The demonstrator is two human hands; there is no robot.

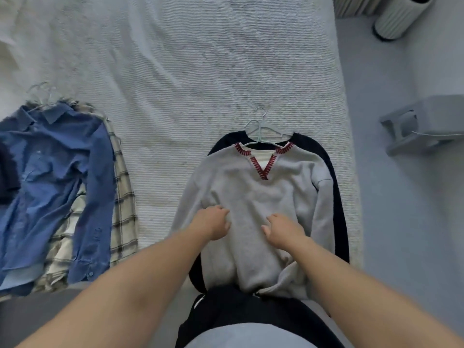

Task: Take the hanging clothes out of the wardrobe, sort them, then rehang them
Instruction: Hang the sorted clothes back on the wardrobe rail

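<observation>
Sweater [251,197] on bed [175,71], beneath both hands [216,222]

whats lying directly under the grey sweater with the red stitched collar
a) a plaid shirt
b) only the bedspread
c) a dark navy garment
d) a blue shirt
c: a dark navy garment shows around the edges of the grey sweater, behind the collar and down the right side; the blue shirt and plaid shirt lie in a separate pile to the left.
</observation>
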